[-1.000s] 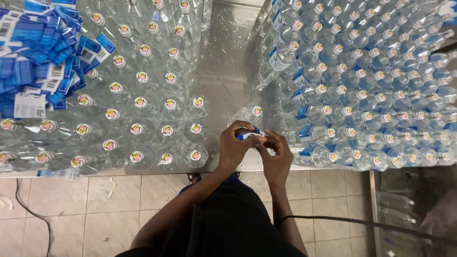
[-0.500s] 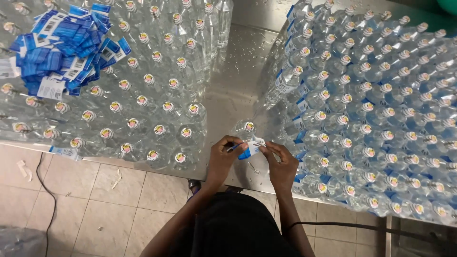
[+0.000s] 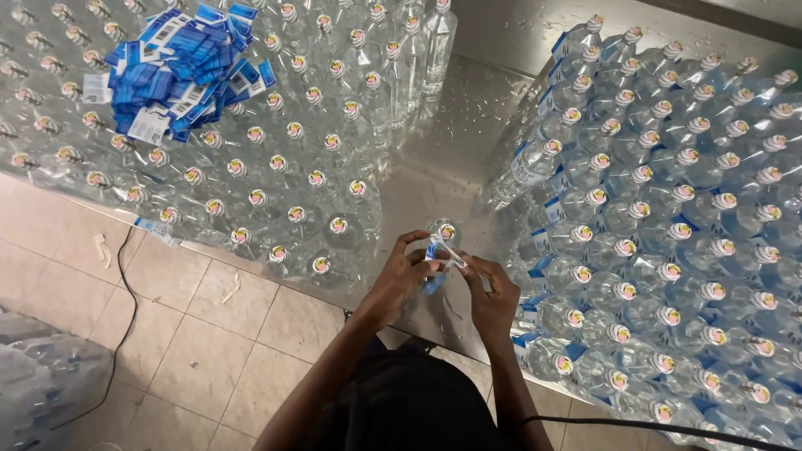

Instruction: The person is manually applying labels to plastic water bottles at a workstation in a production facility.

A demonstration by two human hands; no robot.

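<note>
Centrally, both hands meet over the near edge of the steel bench (image 3: 468, 159), in the gap between two blocks of clear bottles. Left hand (image 3: 399, 280): fingers closed on one end of a blue-and-white label (image 3: 434, 266). Right hand (image 3: 493, 296): fingertips pinched on the other end of the same label. The label sits stretched between the two hands, just below the cap of a single bottle (image 3: 445, 234) that stands alone in the gap. Whether the label touches this bottle cannot be told.

Left block (image 3: 284, 167): upright unlabelled bottles in close rows, caps up, reaching the bench edge. A loose pile of labels (image 3: 180, 71), blue and white, rests on the caps at the far left of this block.

Right block (image 3: 668, 225): upright bottles in close rows, several showing blue labels on their sides.

Bare bench surface between the blocks carries water droplets. Below the bench edge lies a tiled floor (image 3: 200, 334) with a dark cable (image 3: 121, 292) and small paper scraps. A second cable (image 3: 652, 424) runs near the right forearm.
</note>
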